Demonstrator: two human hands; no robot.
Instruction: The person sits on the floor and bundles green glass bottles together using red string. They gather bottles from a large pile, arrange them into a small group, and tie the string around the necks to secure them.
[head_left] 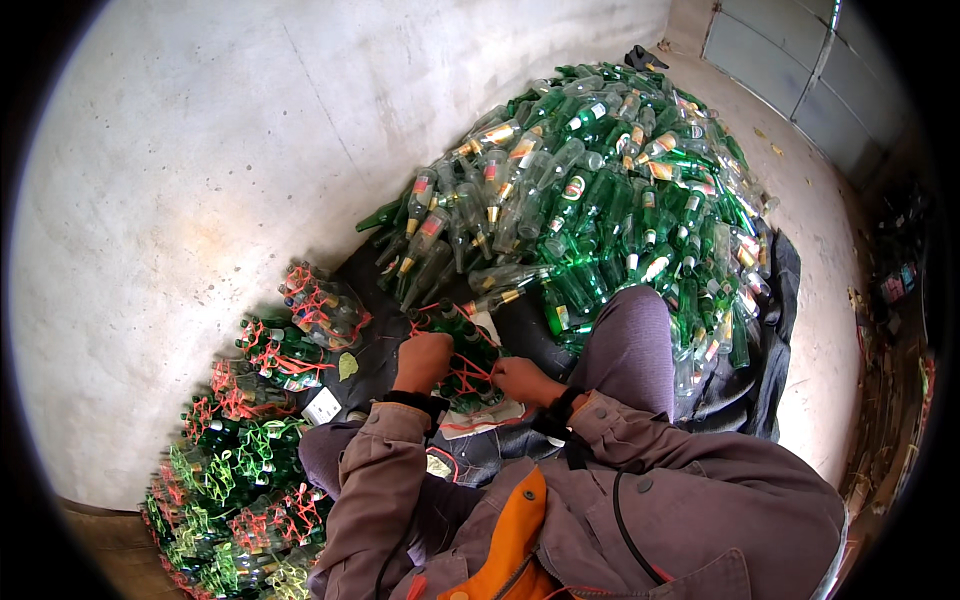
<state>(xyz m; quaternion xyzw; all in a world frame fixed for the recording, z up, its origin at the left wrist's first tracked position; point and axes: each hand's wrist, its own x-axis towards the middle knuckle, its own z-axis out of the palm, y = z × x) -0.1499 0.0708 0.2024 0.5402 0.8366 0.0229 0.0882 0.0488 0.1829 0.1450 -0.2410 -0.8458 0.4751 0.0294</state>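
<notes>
A bundle of green glass bottles (447, 325) lies between my knees, with a red plastic cord (463, 374) crossing over it. At its left side my left hand (424, 361) is closed like a fist on the cord; its fingertips are hidden. My right hand (527, 381) pinches the cord at the bundle's right side, thumb and fingers pressed together. Under the bundle's near end lies a pale printed sheet or sack (482, 420) on a black ground cover (375, 300).
A big heap of loose green and clear bottles (600, 190) rises ahead. Several bundles tied with red or green cord (235, 460) line the left, beside a pale wall (190, 200). Grey metal doors (775, 50) stand at the far right, and stacked cardboard (890, 430) lies to the right.
</notes>
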